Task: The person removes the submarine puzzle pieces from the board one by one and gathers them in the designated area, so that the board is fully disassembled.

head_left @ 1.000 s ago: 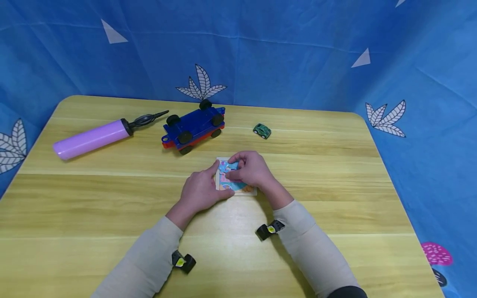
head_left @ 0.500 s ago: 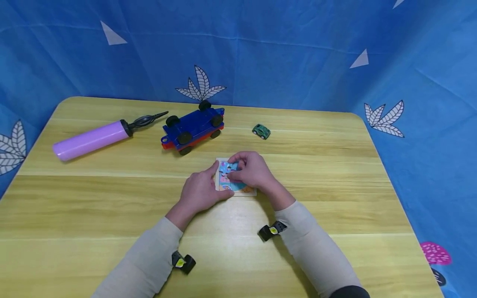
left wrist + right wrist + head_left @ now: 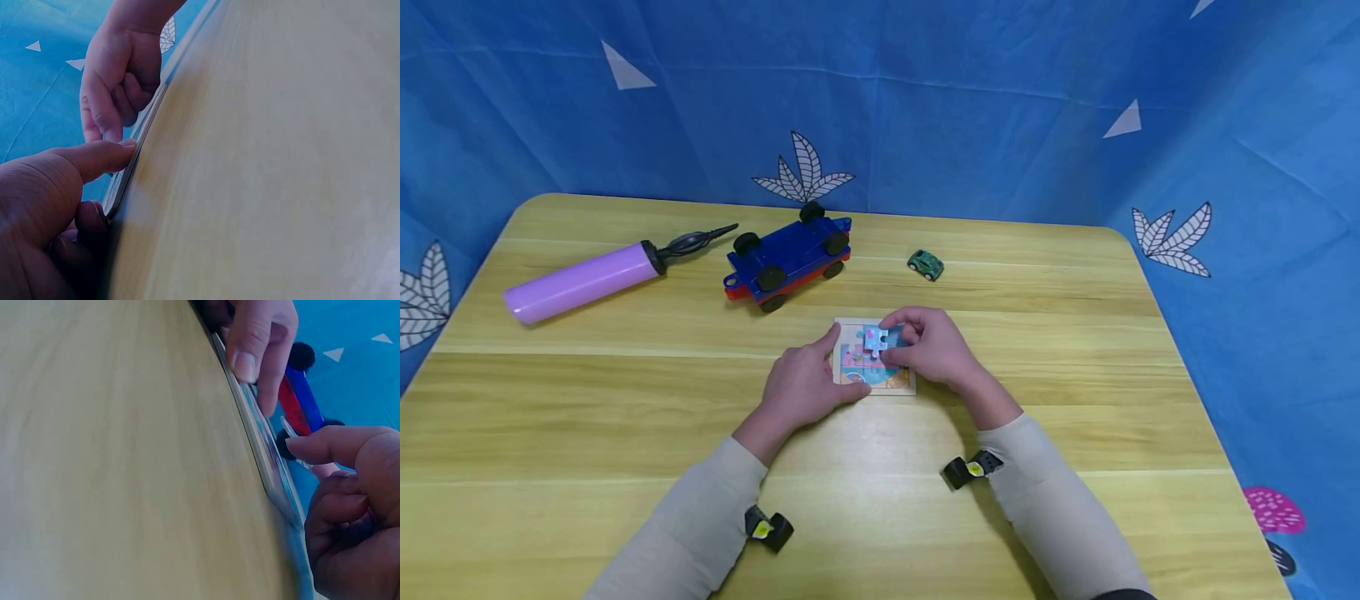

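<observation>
Hands meet at frame centre: our left hand [image 3: 801, 383] presses fingertips and thumb on the puzzle board's [image 3: 874, 357] left edge, while our right hand [image 3: 934, 346] pinches a blue puzzle piece [image 3: 875, 338]. That piece has shifted right and lifted clear since a second ago, so it looks unseated. Farther up lie the blue toy chassis [image 3: 788, 254], green toy car [image 3: 926, 264] and purple pump [image 3: 583, 279].

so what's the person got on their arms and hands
Both hands are bare: the left hand and right hand have no gloves or rings that show. Long, close-fitting beige fabric sleeves cover both forearms to the wrist, the left sleeve and the right sleeve. Under each wrist sits a small black camera unit with a yellow-green spot, the left one and the right one.
</observation>
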Tool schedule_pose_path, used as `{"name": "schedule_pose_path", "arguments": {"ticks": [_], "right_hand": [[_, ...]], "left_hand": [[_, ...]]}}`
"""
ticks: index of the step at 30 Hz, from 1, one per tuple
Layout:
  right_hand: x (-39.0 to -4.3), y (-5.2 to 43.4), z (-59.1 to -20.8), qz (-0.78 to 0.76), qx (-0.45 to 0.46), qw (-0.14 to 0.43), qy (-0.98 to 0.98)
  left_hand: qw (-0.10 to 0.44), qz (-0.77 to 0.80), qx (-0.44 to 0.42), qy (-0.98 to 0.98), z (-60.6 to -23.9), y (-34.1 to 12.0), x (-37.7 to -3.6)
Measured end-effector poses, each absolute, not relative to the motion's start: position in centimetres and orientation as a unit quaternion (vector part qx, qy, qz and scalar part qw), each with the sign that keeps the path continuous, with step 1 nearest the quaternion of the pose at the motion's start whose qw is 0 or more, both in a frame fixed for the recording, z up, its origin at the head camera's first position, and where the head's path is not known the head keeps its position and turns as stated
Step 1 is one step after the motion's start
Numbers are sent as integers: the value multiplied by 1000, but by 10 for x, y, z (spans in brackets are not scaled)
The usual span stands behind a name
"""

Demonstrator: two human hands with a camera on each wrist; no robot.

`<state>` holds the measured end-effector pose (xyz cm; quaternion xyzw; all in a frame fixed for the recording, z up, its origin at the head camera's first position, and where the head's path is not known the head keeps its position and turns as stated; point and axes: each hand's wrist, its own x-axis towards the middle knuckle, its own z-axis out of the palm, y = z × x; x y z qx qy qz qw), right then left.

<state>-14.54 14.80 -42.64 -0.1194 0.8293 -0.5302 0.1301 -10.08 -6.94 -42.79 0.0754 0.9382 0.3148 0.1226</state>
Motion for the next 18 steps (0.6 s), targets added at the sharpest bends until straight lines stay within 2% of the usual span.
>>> {"name": "schedule_pose_path", "arguments": {"ticks": [18], "right_hand": [[-146, 201, -423, -535, -88, 119, 832]], "left_hand": [[125, 316, 64, 938, -428, -68, -100]]}}
